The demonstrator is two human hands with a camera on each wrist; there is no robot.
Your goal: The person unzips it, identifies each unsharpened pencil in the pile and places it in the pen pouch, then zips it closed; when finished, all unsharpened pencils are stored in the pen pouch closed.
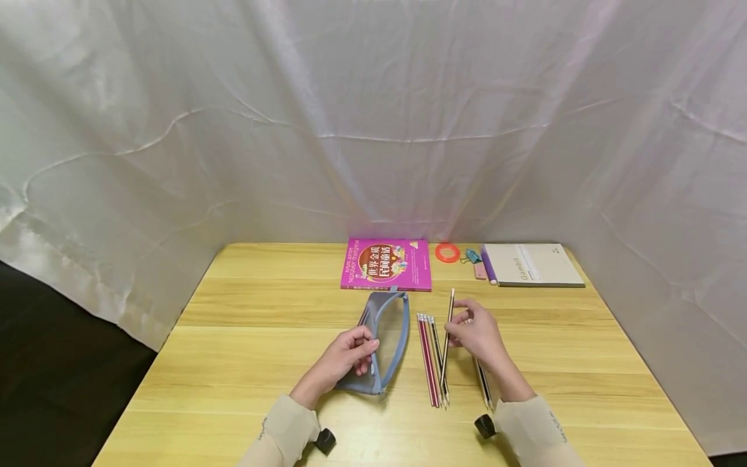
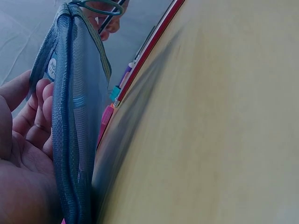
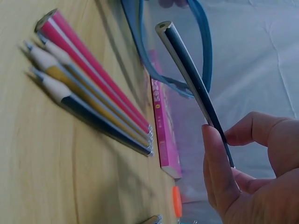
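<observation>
W/ R fingers point(image 3: 217, 172) drawn tight together, pinching 1 dark pencil point(image 3: 188, 74), tilted, above tabletop point(image 1: 233, 389). W/ L fingers point(image 2: 27, 116) curled, gripping rim of blue pouch point(image 2: 65, 130). Can see more pencils point(image 1: 428, 360) lying side by side btwn pouch & R fingers; farther back, pink book point(image 1: 385, 264).

Right of the pouch point(image 1: 392, 324), the right grip point(image 1: 477, 332) hides part of the outer pencils point(image 1: 482, 381); the left grip point(image 1: 349, 353) covers some of the pouch's side. Beyond the pouch, the notebook's point(image 1: 545, 264) smaller marks are unreadable. The head view's bottom edge cuts off the counter point(image 1: 233, 363).
</observation>
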